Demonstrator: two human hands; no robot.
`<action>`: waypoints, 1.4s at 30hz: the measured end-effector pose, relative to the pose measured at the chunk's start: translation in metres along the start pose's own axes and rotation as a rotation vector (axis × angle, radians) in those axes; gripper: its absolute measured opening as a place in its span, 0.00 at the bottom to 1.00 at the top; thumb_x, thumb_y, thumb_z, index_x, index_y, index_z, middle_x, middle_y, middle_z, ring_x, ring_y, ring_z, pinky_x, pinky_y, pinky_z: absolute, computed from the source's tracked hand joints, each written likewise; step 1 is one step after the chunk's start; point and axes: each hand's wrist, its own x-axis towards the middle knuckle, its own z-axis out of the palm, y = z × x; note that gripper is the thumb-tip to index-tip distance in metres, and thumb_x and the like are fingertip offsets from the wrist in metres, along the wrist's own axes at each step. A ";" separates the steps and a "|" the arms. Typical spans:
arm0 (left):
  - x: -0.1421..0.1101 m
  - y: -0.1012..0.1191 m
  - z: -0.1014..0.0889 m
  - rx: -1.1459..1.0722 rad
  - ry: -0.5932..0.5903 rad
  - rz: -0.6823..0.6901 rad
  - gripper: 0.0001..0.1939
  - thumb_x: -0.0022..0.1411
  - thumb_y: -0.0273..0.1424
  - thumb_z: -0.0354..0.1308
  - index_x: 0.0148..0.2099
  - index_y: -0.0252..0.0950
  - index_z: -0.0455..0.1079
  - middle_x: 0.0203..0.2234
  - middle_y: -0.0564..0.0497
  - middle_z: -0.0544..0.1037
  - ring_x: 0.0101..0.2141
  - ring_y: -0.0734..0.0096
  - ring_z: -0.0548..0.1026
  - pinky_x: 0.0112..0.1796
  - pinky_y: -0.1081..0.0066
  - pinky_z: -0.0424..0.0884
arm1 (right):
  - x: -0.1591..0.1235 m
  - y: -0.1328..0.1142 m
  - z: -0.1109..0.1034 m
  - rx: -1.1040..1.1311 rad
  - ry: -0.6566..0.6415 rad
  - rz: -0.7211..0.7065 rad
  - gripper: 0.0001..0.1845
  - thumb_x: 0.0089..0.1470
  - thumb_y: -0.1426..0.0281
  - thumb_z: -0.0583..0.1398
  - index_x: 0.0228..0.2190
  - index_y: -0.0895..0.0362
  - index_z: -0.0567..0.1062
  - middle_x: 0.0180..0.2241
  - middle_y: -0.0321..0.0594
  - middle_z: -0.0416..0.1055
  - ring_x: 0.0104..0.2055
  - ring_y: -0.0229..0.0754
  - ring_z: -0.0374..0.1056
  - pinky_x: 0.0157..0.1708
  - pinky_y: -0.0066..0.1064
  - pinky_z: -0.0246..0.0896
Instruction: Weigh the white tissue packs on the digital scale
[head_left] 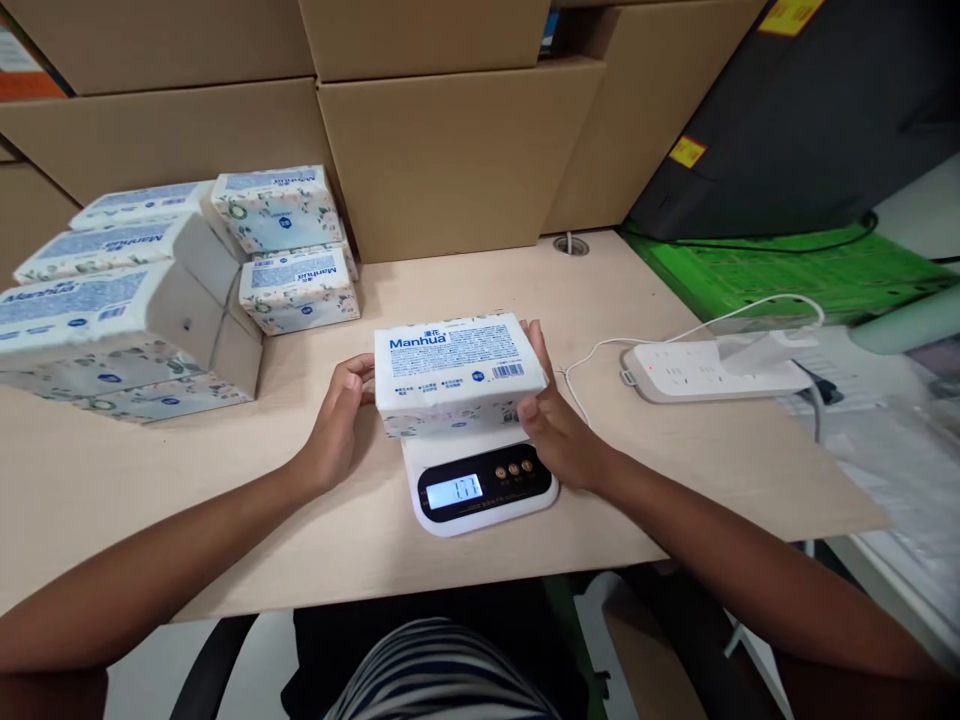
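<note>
A white and blue tissue pack (454, 365) labelled "Manhua" sits over the plate of a white digital kitchen scale (484, 490). The scale's lit display seems to read 177. My right hand (559, 425) grips the pack's right end, its thumb on the front corner and its other fingers partly hidden behind. At the left end, my left hand (341, 415) is loosely curved, thumb raised off the pack. Its fingertips reach the pack's left edge; whether they press on it I cannot tell.
More tissue packs (172, 310) are stacked at the left of the wooden table (337, 560). Cardboard boxes (450, 160) form a wall behind. To the right lie a white power strip (697, 370) with a cable and a green plastic crate (720, 270).
</note>
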 end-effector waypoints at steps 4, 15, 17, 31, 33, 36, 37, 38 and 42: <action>0.000 0.000 0.001 0.019 0.034 -0.002 0.34 0.72 0.64 0.54 0.64 0.45 0.71 0.61 0.43 0.80 0.62 0.48 0.75 0.59 0.46 0.73 | 0.001 0.011 -0.005 -0.108 0.103 0.018 0.64 0.61 0.26 0.49 0.76 0.37 0.15 0.84 0.39 0.20 0.85 0.59 0.20 0.80 0.69 0.33; -0.001 0.007 0.008 0.044 0.057 -0.007 0.33 0.69 0.65 0.58 0.59 0.45 0.73 0.58 0.44 0.82 0.60 0.49 0.78 0.58 0.47 0.74 | -0.005 -0.004 -0.010 -0.244 0.307 0.066 0.63 0.61 0.28 0.53 0.78 0.36 0.24 0.84 0.36 0.21 0.85 0.65 0.30 0.79 0.69 0.39; -0.001 0.006 0.007 0.067 0.058 0.000 0.33 0.69 0.65 0.57 0.59 0.45 0.73 0.58 0.44 0.82 0.60 0.48 0.78 0.58 0.47 0.74 | -0.005 -0.004 -0.012 -0.261 0.323 0.058 0.62 0.61 0.28 0.53 0.78 0.35 0.25 0.84 0.35 0.22 0.85 0.66 0.30 0.79 0.69 0.39; -0.003 -0.001 0.004 0.069 0.090 -0.023 0.32 0.71 0.65 0.56 0.60 0.47 0.73 0.51 0.45 0.82 0.57 0.49 0.77 0.57 0.49 0.73 | -0.009 -0.005 -0.014 -0.267 0.332 0.043 0.57 0.61 0.26 0.45 0.79 0.33 0.30 0.84 0.32 0.30 0.84 0.66 0.36 0.79 0.67 0.42; -0.003 0.000 0.005 0.066 0.109 -0.035 0.34 0.69 0.66 0.57 0.62 0.47 0.70 0.51 0.45 0.82 0.59 0.49 0.76 0.59 0.49 0.72 | -0.009 -0.005 -0.015 -0.256 0.342 0.038 0.56 0.62 0.27 0.45 0.79 0.33 0.31 0.84 0.32 0.30 0.84 0.65 0.37 0.79 0.67 0.41; -0.002 -0.001 0.005 0.066 0.126 -0.039 0.37 0.68 0.67 0.57 0.65 0.47 0.66 0.52 0.45 0.81 0.60 0.50 0.75 0.60 0.47 0.71 | -0.010 -0.005 -0.015 -0.251 0.352 0.038 0.55 0.63 0.28 0.44 0.79 0.33 0.30 0.84 0.33 0.30 0.84 0.65 0.37 0.79 0.68 0.40; -0.002 -0.001 0.005 0.065 0.127 -0.035 0.38 0.67 0.67 0.57 0.65 0.47 0.66 0.52 0.44 0.80 0.60 0.50 0.75 0.60 0.47 0.71 | -0.010 -0.005 -0.014 -0.256 0.352 0.043 0.54 0.63 0.28 0.43 0.79 0.33 0.30 0.84 0.33 0.30 0.84 0.65 0.37 0.79 0.69 0.40; -0.001 -0.001 0.004 0.064 0.125 -0.034 0.38 0.67 0.67 0.57 0.65 0.47 0.66 0.53 0.44 0.80 0.60 0.49 0.75 0.61 0.47 0.71 | -0.010 -0.005 -0.014 -0.263 0.351 0.049 0.54 0.63 0.28 0.43 0.79 0.33 0.29 0.84 0.33 0.30 0.84 0.65 0.37 0.78 0.69 0.41; -0.005 0.001 0.005 0.122 0.145 -0.013 0.38 0.68 0.68 0.56 0.66 0.49 0.64 0.64 0.43 0.74 0.65 0.46 0.71 0.64 0.45 0.69 | -0.010 -0.003 -0.014 -0.270 0.344 0.064 0.53 0.64 0.29 0.42 0.78 0.33 0.28 0.84 0.31 0.29 0.84 0.64 0.35 0.79 0.68 0.42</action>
